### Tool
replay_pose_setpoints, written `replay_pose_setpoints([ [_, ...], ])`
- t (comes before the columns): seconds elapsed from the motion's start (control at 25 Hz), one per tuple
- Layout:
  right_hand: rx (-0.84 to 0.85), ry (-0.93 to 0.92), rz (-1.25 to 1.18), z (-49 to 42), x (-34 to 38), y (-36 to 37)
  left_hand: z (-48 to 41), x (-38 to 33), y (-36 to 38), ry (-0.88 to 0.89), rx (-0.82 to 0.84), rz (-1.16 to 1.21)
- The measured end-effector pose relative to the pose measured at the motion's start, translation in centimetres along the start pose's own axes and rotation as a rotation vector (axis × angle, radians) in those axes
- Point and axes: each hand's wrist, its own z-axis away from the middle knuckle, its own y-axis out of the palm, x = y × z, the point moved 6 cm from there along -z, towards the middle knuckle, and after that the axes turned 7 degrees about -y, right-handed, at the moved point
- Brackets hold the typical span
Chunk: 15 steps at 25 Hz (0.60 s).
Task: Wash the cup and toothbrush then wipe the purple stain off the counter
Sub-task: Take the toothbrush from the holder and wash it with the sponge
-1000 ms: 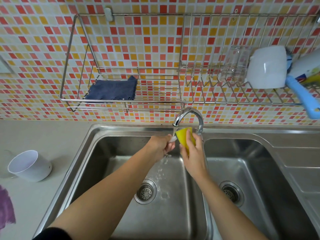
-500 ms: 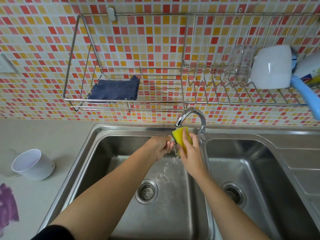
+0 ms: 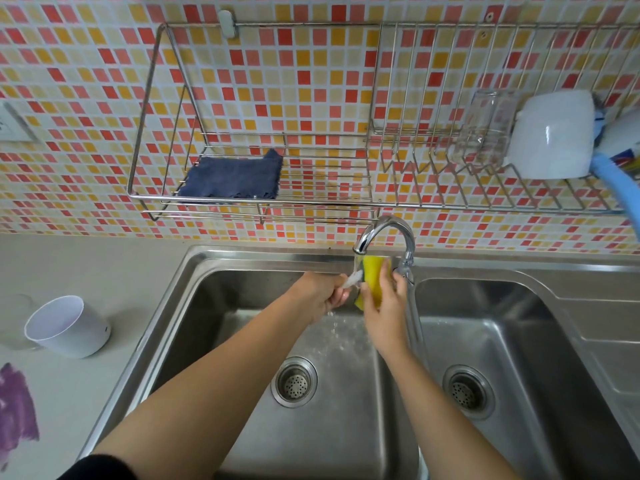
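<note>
In the middle, the left hand [image 3: 320,294] grips the toothbrush [image 3: 354,279]; the right hand [image 3: 384,310] holds the sponge [image 3: 373,271] under the tap [image 3: 388,225].

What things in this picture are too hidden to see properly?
All in the head view:
1. Toothbrush: the left hand grips it, so only a white, blurred end shows.
2. Sponge: the right hand holds it and its fingers cover part of it.
3. Stain: cut off by the left edge.
4. Blue handle: cut off by the right edge; which tool it is cannot be told.
</note>
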Motion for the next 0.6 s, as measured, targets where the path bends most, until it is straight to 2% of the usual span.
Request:
replay_pose_setpoints([
  [0.12, 0.091, -0.032, 0.009, 0.2, -0.2, 0.4, 0.0, 0.0, -0.1, 0.022, -0.003, -0.001],
  [0.24, 0.047, 0.044, -0.050, 0.1, -0.4, 0.0, 0.4, 0.1, -0.1, 0.038, -0.020, -0.067],
  [0.36, 0.195, 0.007, -0.064, 0.2, 0.2, 1.2, 0.0, 0.0, -0.6, 0.072, -0.047, -0.079],
  [0.52, 0.293, 0.273, -0.338, -0.3, 0.6, 2.4, -0.3, -0.2, -2.6, 0.083, -0.117, -0.042],
  [0.6, 0.349, 0.338, -0.326, -0.5, 0.6, 3.1, -0.6, -0.3, -4.2, 0.103, -0.167, -0.007],
])
